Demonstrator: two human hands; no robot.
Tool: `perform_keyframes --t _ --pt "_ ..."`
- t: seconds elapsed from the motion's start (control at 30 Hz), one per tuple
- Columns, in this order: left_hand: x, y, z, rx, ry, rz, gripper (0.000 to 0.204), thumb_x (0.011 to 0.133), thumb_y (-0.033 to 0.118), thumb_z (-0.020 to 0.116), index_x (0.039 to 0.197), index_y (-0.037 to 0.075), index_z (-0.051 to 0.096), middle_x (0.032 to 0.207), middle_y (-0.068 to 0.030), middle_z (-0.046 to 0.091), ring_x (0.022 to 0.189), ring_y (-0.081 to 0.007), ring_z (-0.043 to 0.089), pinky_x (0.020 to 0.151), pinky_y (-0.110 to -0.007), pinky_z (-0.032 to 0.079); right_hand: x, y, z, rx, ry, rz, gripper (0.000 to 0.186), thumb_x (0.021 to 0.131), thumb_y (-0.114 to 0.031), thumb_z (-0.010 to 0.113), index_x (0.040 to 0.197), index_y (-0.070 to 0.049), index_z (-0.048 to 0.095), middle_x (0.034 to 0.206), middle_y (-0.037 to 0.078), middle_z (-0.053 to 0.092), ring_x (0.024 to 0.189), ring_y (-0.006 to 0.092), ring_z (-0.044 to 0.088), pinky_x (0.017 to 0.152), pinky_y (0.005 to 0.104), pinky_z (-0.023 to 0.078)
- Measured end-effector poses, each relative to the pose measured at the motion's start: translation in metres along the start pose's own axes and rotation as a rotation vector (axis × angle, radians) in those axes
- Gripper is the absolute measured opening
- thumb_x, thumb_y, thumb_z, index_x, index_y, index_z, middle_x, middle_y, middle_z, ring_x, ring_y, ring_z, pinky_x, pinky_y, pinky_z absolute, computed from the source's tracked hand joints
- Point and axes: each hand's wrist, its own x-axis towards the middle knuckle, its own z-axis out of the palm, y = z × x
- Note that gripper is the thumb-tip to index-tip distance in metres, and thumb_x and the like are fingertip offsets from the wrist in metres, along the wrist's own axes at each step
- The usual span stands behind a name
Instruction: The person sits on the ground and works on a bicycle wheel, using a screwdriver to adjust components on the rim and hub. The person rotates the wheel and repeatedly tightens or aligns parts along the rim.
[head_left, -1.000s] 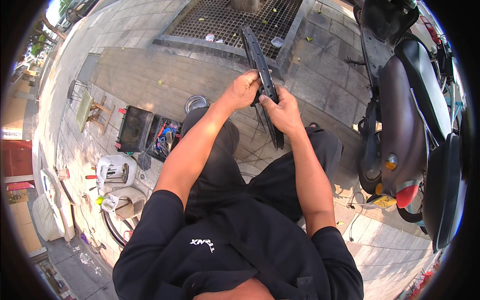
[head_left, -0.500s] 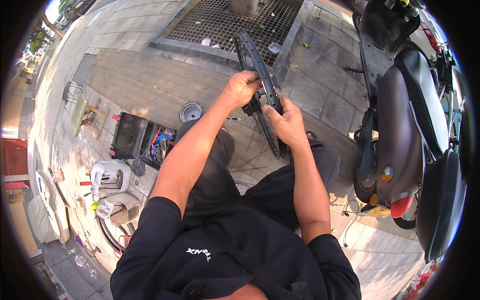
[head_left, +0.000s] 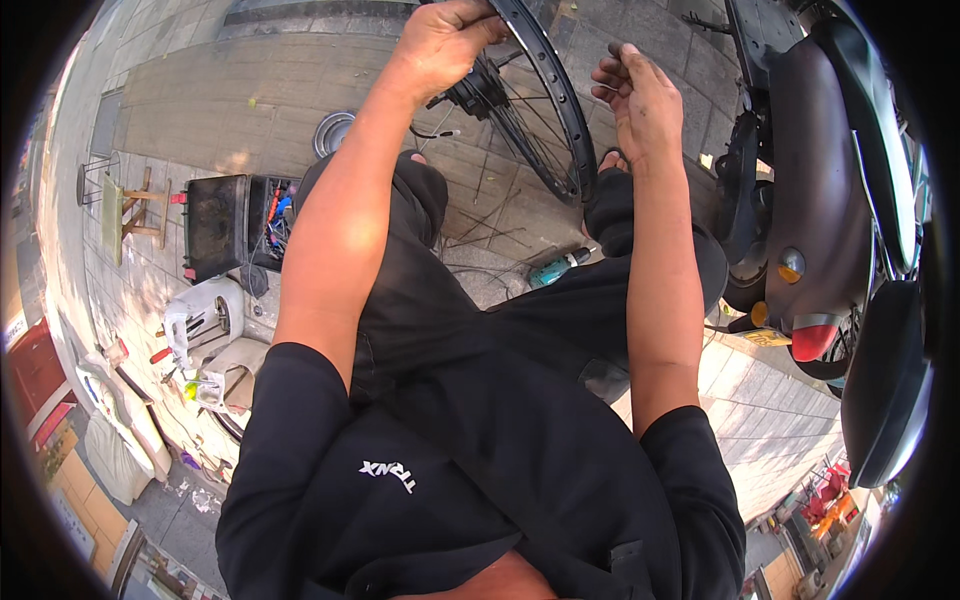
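My left hand (head_left: 445,48) grips the upper part of a black wheel rim (head_left: 562,105), which stands tilted above my knees. The wheel's hub (head_left: 478,90) and some spokes show behind the rim, below my fingers. My right hand (head_left: 637,100) is off the rim, just to its right, raised with loosely curled fingers and nothing seen in them. Below the wheel, a teal cordless drill (head_left: 556,270) lies on the paving by my thigh, among loose thin rods or wires.
An open black toolbox (head_left: 215,230) with tools, a silver bowl (head_left: 334,130), a wooden stool (head_left: 137,220) and white jugs (head_left: 200,320) holding tools are at the left. A dark scooter (head_left: 815,200) stands close along the right side.
My left hand has moved farther forward with the wheel, which now leans more. My right hand has let go of the rim and lifted away rightward. The drill has come into sight.
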Motion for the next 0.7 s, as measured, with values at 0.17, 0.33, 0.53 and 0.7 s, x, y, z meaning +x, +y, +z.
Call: perform_keyframes --t 0.17,0.33,0.53,0.7 --pt "0.005 -0.011 0.003 -0.224 -0.006 -0.108 0.013 0.100 0.002 0.071 0.110 0.001 0.080 0.094 0.0023 0.076 0.083 -0.0077 0.065 0.075 -0.027 0.053 0.056 0.100 -0.071 -0.377 0.214 0.249 0.033 0.101 -0.022 0.069 0.118 0.007 0.068 0.098 0.012 0.072 0.080 0.0200 0.069 0.072 0.0337 0.056" --pt "0.007 0.000 0.000 -0.044 0.074 -0.150 0.011 0.100 0.005 0.073 0.108 -0.001 0.079 0.093 0.0001 0.077 0.082 -0.0079 0.065 0.073 -0.027 0.053 0.027 0.191 -0.135 -0.968 0.232 0.330 0.041 0.095 -0.030 0.071 0.118 0.004 0.070 0.103 0.017 0.076 0.093 0.0301 0.072 0.080 0.0395 0.057" --pt "0.018 0.008 0.010 -0.158 0.057 -0.187 0.013 0.101 0.005 0.072 0.111 -0.001 0.078 0.093 0.0001 0.076 0.083 -0.0076 0.064 0.075 -0.026 0.052 -0.046 0.319 -0.210 -1.462 -0.120 0.635 0.047 0.087 -0.033 0.075 0.118 0.002 0.073 0.117 0.028 0.074 0.117 0.0453 0.069 0.099 0.0467 0.054" --pt "0.023 0.002 0.007 -0.399 0.055 -0.247 0.013 0.101 0.008 0.074 0.110 -0.001 0.078 0.098 -0.0031 0.078 0.088 -0.0099 0.068 0.079 -0.026 0.055 -0.051 0.318 -0.105 -1.344 -0.453 0.457 0.041 0.092 -0.033 0.067 0.118 -0.002 0.075 0.119 0.027 0.073 0.115 0.0451 0.069 0.101 0.0504 0.054"
